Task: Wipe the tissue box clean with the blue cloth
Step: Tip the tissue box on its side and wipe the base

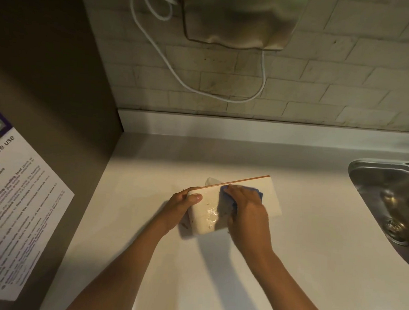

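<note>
A white tissue box [271, 198] with a thin wooden-coloured top edge lies on the pale countertop [144, 259], tilted toward me, a tissue poking out behind it. My left hand [180, 207] grips the box's left end, thumb on its near face. My right hand [249, 211] presses the blue cloth [259, 193] flat against the middle of that face; most of the cloth is hidden under the hand. A wet, shiny smear shows on the box between my hands.
A steel sink [387, 204] is set into the counter at the right. A brown side panel with a printed microwave notice [10, 215] stands at the left. On the tiled wall behind hang a metal dispenser [240, 18] and a white cable [202, 87].
</note>
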A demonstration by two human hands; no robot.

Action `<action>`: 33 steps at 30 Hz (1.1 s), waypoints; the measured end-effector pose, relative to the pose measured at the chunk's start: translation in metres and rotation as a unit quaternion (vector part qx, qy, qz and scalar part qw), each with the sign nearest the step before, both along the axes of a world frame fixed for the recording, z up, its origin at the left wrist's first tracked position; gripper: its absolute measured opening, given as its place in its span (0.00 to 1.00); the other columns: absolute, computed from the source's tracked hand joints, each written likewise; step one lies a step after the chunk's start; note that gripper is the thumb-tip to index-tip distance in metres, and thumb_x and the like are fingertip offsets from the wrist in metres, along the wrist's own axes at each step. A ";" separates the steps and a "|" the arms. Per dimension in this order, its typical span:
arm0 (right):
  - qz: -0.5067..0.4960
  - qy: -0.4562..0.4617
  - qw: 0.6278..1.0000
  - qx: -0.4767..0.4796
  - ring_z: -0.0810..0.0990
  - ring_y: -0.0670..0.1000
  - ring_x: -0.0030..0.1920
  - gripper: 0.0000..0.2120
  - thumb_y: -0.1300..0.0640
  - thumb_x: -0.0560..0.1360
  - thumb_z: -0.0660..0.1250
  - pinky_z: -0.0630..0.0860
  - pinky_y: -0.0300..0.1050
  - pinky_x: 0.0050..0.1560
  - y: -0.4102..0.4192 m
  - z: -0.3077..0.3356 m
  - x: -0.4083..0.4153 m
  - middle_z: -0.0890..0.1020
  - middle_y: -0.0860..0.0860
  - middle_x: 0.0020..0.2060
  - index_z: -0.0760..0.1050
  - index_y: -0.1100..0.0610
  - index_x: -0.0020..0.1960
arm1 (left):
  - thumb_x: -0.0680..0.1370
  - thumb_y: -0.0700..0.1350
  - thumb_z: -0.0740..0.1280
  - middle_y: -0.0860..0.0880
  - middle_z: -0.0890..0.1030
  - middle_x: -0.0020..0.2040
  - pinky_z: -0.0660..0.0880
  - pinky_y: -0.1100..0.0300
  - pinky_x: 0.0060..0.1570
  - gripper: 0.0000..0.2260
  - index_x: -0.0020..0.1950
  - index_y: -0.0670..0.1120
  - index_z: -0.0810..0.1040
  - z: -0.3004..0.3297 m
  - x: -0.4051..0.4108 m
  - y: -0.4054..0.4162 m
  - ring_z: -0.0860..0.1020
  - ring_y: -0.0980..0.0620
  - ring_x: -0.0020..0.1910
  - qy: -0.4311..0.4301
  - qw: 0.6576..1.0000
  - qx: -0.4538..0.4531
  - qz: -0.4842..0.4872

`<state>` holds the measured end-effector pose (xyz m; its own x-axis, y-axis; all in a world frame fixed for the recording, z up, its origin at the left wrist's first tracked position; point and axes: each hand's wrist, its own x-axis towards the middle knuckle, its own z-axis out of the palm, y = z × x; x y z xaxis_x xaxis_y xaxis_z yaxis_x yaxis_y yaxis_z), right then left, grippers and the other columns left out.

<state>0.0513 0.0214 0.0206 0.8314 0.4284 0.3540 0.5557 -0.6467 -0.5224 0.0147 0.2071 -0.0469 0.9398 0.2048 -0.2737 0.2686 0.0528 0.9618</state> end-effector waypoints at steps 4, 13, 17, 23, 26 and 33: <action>-0.004 0.000 1.000 0.017 0.72 0.50 0.55 0.18 0.70 0.69 0.69 0.78 0.47 0.51 0.018 0.003 0.000 0.82 0.51 0.52 0.81 0.57 0.57 | 0.70 0.56 0.68 0.48 0.85 0.54 0.77 0.66 0.48 0.22 0.62 0.50 0.80 0.003 -0.001 0.000 0.81 0.50 0.54 -0.001 1.000 -0.017 0.005; 0.020 -0.032 0.999 0.008 0.80 0.56 0.57 0.27 0.74 0.61 0.75 0.77 0.50 0.56 0.007 -0.017 -0.023 0.82 0.54 0.55 0.81 0.60 0.58 | 0.76 0.66 0.61 0.49 0.83 0.63 0.70 0.50 0.72 0.26 0.67 0.55 0.81 0.006 -0.005 0.005 0.78 0.47 0.66 0.026 0.999 0.006 -0.022; 0.017 -0.029 0.999 0.016 0.80 0.56 0.56 0.26 0.72 0.61 0.76 0.76 0.47 0.56 0.005 -0.016 -0.023 0.82 0.54 0.55 0.81 0.60 0.58 | 0.74 0.68 0.59 0.47 0.83 0.63 0.71 0.47 0.72 0.30 0.66 0.51 0.81 0.003 -0.007 0.004 0.78 0.44 0.66 0.012 1.000 0.008 -0.003; 0.010 -0.018 0.999 0.045 0.79 0.55 0.55 0.22 0.73 0.66 0.71 0.74 0.44 0.56 0.013 -0.009 -0.026 0.83 0.51 0.53 0.81 0.58 0.57 | 0.76 0.66 0.58 0.47 0.83 0.63 0.70 0.48 0.72 0.29 0.67 0.50 0.80 0.004 -0.004 -0.001 0.77 0.45 0.67 0.019 1.000 0.007 0.004; 0.021 -0.011 0.998 0.053 0.78 0.53 0.54 0.20 0.73 0.69 0.67 0.76 0.46 0.56 0.024 -0.005 -0.030 0.83 0.49 0.52 0.81 0.57 0.57 | 0.81 0.64 0.60 0.42 0.83 0.63 0.70 0.50 0.71 0.27 0.67 0.45 0.79 0.005 -0.006 0.001 0.78 0.43 0.65 0.032 0.999 -0.009 0.006; 0.061 -0.033 0.998 0.004 0.79 0.54 0.51 0.22 0.71 0.64 0.63 0.74 0.39 0.51 0.001 -0.002 -0.033 0.83 0.50 0.50 0.82 0.57 0.54 | 0.73 0.66 0.58 0.51 0.83 0.59 0.72 0.44 0.70 0.25 0.60 0.54 0.81 0.009 -0.003 -0.004 0.78 0.46 0.62 -0.003 0.998 0.064 0.000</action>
